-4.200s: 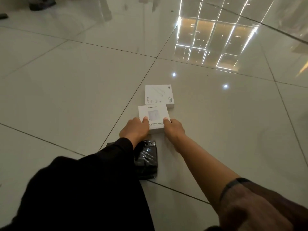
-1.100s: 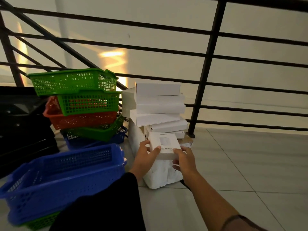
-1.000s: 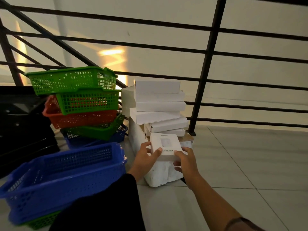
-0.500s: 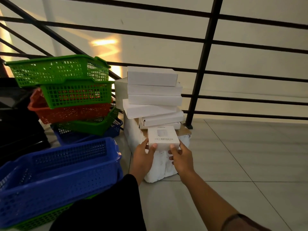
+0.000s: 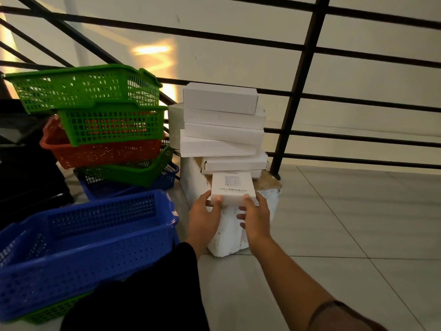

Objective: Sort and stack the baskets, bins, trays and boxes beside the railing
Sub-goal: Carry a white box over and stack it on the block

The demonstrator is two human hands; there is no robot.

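Note:
A small white square box (image 5: 232, 188) with grey print is held level between both hands. My left hand (image 5: 205, 217) grips its near left corner, thumb on top. My right hand (image 5: 254, 216) grips its near right corner. The box sits at the front edge of a white foam box (image 5: 229, 237), just below a leaning stack of several flat white boxes (image 5: 222, 130). Whether it rests on the foam box or hovers over it cannot be told.
Left of the boxes stands a pile of green (image 5: 83, 88), orange (image 5: 100, 152) and blue mesh baskets. A large blue basket (image 5: 78, 247) sits nearer me over a green one. Black bins (image 5: 26, 168) fill the far left. A black railing (image 5: 303, 75) runs behind; tiled floor (image 5: 346, 230) lies right.
I picked the small white box off the floor, turned to the railing and carried it forward to the front of the foam box, under the white stack.

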